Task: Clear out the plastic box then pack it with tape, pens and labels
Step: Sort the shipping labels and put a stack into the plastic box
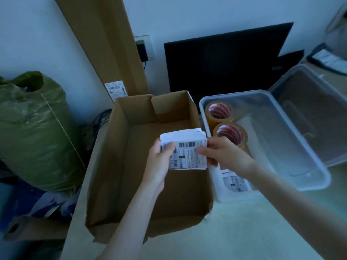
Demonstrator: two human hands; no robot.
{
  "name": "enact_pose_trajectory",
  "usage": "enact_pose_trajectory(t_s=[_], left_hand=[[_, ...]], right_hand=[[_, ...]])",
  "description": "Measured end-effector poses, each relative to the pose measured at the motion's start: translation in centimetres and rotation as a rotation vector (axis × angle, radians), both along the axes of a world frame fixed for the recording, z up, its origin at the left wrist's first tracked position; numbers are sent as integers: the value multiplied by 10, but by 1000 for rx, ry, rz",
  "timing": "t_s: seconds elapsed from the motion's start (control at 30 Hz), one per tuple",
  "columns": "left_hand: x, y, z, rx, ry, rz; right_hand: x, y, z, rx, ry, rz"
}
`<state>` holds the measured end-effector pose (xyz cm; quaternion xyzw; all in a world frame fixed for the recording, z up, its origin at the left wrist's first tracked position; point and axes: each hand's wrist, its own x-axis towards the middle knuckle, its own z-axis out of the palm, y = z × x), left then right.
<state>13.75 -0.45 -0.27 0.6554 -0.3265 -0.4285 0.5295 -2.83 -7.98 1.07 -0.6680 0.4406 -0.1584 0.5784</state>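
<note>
We hold a white stack of printed barcode labels (185,149) above the open brown cardboard box (131,166): left hand (159,162) grips its left edge, right hand (223,153) pinches its right. Beside it, the clear plastic box (281,132) contains two rolls of tan tape (225,121).

Tape rolls (219,111): two. Plastic box (293,117): one. Cardboard box (116,147): one.

Label stack (185,149) (barcoded) above cardboard box (146,166).
</note>
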Motion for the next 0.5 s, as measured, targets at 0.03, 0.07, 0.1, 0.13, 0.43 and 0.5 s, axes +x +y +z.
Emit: enact_pose_trajectory(t_s=[0.03,0.07,0.1,0.13,0.43,0.5], left_hand=[[-11,0,4,-2,-32,-19],[-24,-1,7,3,-57,-44],[-37,-3,8,9,-84,-70],[-51,-5,9,19,-113,-96],[-120,-18,-9,44,-482,-99],[-123,-18,-17,11,-624,-25]], right_hand=[[-13,0,2,27,-17,21],[-28,-1,3,44,-30,39],[-43,-4,3,49,-41,54],[-58,-8,2,59,-47,60],[-151,-60,-23,250,100,131],[-157,-73,-33,282,197,179]])
